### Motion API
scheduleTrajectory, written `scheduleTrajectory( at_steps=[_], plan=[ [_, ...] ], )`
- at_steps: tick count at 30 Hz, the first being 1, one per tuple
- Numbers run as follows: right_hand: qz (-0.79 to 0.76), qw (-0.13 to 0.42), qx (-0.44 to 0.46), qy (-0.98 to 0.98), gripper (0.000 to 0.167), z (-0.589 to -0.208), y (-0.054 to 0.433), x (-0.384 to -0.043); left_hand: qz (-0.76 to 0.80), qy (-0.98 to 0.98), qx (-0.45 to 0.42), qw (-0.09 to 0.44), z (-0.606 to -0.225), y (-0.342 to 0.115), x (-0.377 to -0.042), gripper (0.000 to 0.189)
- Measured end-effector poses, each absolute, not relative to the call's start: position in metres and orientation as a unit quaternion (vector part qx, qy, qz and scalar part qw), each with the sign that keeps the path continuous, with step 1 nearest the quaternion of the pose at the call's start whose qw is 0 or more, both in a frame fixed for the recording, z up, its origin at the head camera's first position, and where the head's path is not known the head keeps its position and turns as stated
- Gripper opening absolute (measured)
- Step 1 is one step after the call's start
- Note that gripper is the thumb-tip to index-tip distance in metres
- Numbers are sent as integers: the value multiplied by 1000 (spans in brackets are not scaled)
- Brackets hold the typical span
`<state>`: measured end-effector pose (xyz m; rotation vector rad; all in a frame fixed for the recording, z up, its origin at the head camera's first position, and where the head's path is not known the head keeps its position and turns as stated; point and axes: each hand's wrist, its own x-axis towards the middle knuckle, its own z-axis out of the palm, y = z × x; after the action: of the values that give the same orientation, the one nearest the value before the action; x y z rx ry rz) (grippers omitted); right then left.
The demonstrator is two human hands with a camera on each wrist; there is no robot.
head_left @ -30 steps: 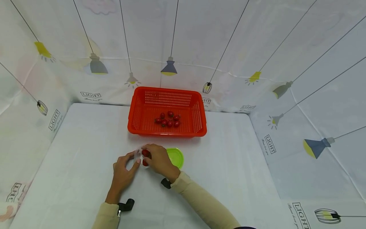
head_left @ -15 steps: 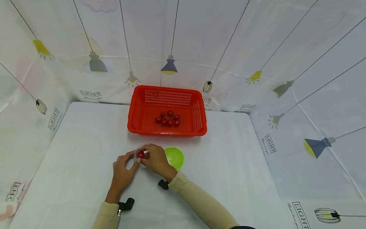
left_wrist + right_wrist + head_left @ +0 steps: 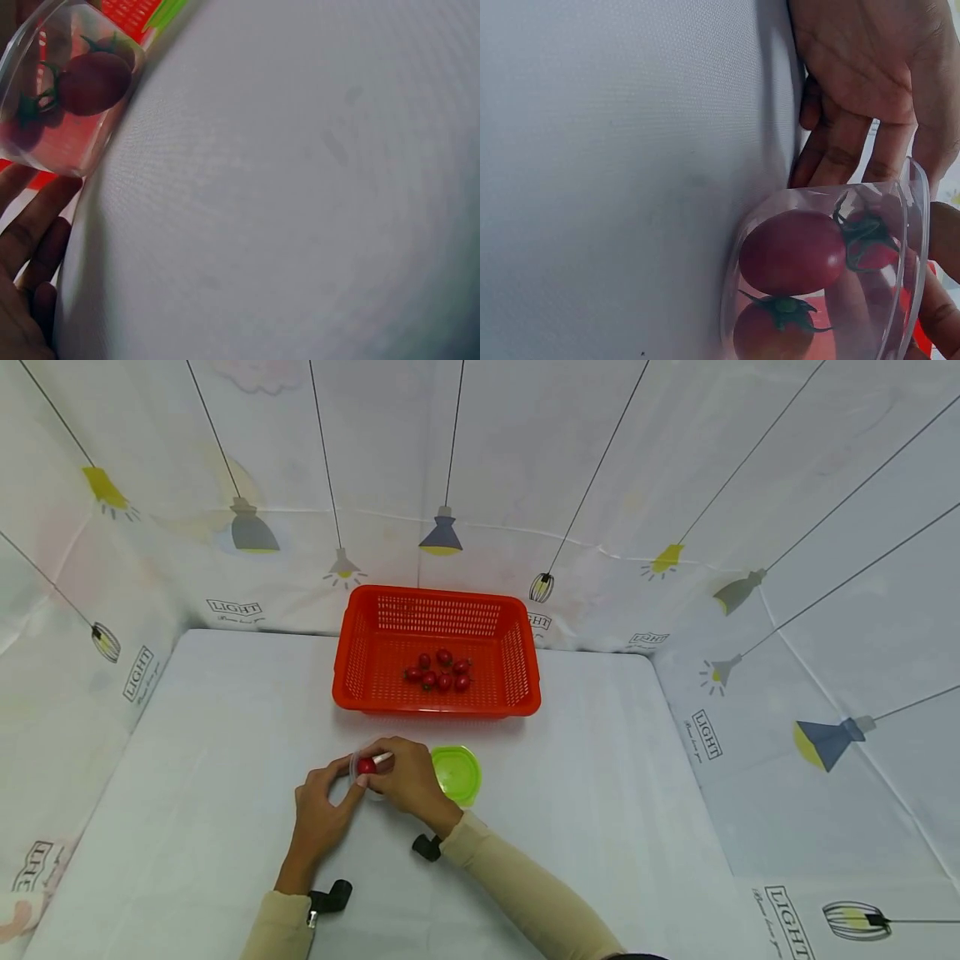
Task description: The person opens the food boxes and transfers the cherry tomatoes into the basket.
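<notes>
A small clear plastic box (image 3: 919,232) stands on the white table between my hands. Several cherry tomatoes with green stalks lie inside; one tomato (image 3: 366,766) shows from above between the hands. With thumb and fingers my left hand (image 3: 321,806) grips the box's left side. My right hand (image 3: 411,783) holds its right side, its fingers bent over the rim, and hides part of the box from the head view. Just right of the right hand lies a round green lid (image 3: 457,774), partly behind the wrist.
Behind the hands, a red plastic basket (image 3: 347,693) with several cherry tomatoes (image 3: 444,682) stands near the table's back edge. Sheets printed with lamps (image 3: 441,533) rise around the table (image 3: 600,777) at the back and sides. A black camera sits on each wrist.
Two tomatoes between the hands a second ago have given way to one, lower in the box. The right hand has turned slightly leftward round the rim. The left hand stays nearly still.
</notes>
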<state>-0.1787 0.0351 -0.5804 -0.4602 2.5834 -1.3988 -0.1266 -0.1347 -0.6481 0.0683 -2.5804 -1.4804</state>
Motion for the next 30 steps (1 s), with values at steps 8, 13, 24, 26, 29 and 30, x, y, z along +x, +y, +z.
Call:
scheduleTrajectory(
  at_steps=[8,13,24,26,29,30],
  plan=[
    [-482,31,-171,859,33,-579,43,-177,-499,-864,26,66,-646,-133,-126,51],
    [-480,10,-181,859,31,-574,48,-179,-498,-864,27,67,-645,-132,-126,50],
    [-460,-20,-207,863,33,-552,62,-187,-493,-867,26,72,-643,-132,-125,46],
    [-457,-30,-218,862,35,-546,64,-188,-492,-867,27,69,-643,-132,-125,46],
    [-455,-46,-228,860,36,-538,67,-193,-493,-867,29,65,-643,-132,-125,47],
    [-456,-51,-231,858,36,-535,68,-194,-494,-867,30,65,-644,-132,-125,47]
  ],
)
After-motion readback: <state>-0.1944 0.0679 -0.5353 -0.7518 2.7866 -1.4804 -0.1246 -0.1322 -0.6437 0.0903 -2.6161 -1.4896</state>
